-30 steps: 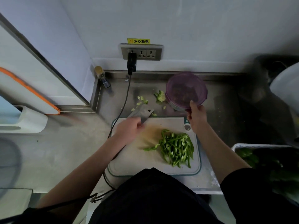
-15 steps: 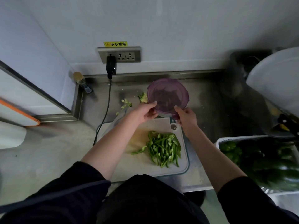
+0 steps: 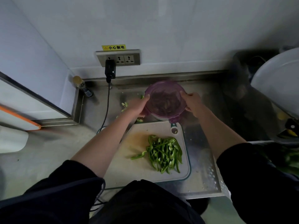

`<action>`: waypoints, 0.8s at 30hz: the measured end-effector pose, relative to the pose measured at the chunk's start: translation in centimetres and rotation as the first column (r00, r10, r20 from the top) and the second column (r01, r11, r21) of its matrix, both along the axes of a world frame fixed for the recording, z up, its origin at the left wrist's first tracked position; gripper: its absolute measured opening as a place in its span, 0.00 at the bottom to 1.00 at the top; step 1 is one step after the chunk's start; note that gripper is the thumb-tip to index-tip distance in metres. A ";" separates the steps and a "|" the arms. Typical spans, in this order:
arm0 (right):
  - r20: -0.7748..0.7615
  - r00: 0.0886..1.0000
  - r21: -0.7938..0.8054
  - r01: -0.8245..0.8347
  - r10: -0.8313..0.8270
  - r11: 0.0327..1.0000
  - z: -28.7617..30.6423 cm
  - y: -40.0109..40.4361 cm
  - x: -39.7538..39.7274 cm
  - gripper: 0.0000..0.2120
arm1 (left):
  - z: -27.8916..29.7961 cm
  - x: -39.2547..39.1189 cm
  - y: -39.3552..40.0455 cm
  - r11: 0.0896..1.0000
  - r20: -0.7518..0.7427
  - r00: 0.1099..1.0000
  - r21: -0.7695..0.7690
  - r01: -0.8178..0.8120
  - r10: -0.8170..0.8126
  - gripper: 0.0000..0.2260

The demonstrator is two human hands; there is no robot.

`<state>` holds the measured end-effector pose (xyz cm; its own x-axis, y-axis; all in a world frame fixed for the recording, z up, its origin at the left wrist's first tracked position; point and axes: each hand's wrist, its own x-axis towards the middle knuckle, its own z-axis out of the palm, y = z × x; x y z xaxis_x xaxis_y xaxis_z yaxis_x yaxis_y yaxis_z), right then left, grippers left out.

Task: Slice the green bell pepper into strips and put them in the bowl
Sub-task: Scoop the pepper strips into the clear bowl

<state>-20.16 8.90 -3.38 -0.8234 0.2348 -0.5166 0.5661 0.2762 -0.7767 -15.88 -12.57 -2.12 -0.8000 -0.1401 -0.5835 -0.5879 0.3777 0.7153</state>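
A stainless steel worktop (image 3: 199,160) runs along a pale wall beneath me. At far left a small cork-stoppered glass bottle (image 3: 81,85) stands in the corner, and a black plug with its cable (image 3: 110,70) hangs from the steel wall socket strip (image 3: 118,58). Pale green pepper scraps (image 3: 124,105) lie just left of my left hand (image 3: 137,107), which is curled around the left rim of the round purple-lidded bowl (image 3: 165,101). My right hand (image 3: 192,102) clasps the opposite rim. Nearer me, the sliced green bell pepper strips (image 3: 163,153) are heaped on the right half of the white plastic cutting board (image 3: 142,173), none in the bowl yet as far as I can tell.
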 end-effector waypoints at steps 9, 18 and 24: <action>0.031 0.981 0.037 -0.192 0.191 0.981 0.0 1.5 0.9 0.18 | 0.8 -3.2 0.6 0.992 -0.006 0.995 -0.072 0.102 -0.103 0.06; 0.092 0.924 0.262 -0.382 0.371 0.886 1.5 -1.6 -3.4 0.33 | -0.9 -6.3 1.3 0.935 0.101 0.951 0.179 -0.306 0.292 0.18; 0.030 0.943 0.210 -0.331 0.333 0.920 -0.1 -1.6 -4.9 0.30 | 0.0 -6.5 1.9 0.906 0.139 0.935 0.236 -0.351 0.326 0.11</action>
